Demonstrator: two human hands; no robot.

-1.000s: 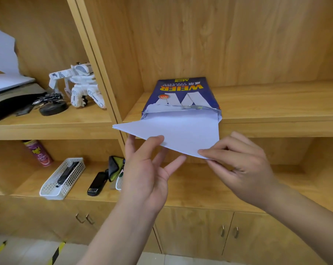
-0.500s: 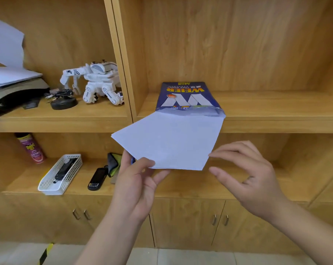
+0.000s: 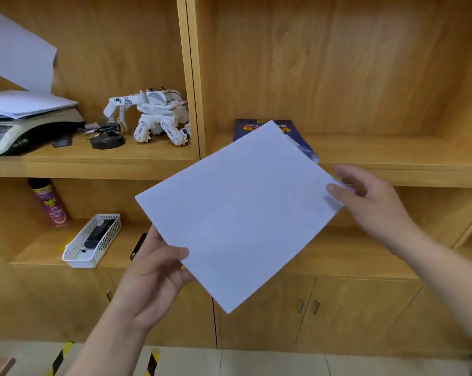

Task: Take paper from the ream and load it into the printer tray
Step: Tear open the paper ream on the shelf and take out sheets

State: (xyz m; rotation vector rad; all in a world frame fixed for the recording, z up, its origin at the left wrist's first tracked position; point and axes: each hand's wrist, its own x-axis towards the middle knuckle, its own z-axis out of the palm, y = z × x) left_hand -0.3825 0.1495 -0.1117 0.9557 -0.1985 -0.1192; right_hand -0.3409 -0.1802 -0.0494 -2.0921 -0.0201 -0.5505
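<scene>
A white sheet of paper [image 3: 243, 213] is held in the air in front of the shelves, tilted like a diamond. My left hand [image 3: 156, 270] grips its lower left edge, thumb on top. My right hand [image 3: 370, 204] pinches its right corner. Behind the sheet the blue ream wrapper [image 3: 297, 134] lies on the middle shelf, mostly hidden. The printer [image 3: 20, 131] sits on the left shelf with white sheets stacked on top of it.
A white toy robot [image 3: 153, 115] and a small black stand [image 3: 107, 139] share the printer's shelf. Below are a spray can [image 3: 51, 204], a white mesh basket [image 3: 94, 240] and a black phone [image 3: 138, 245]. Cabinet doors with metal handles [image 3: 308, 305] run underneath.
The sheet has come fully out of the ream and moved down towards me. My right hand, open half a second ago, now pinches the sheet's right corner. The view has swung right.
</scene>
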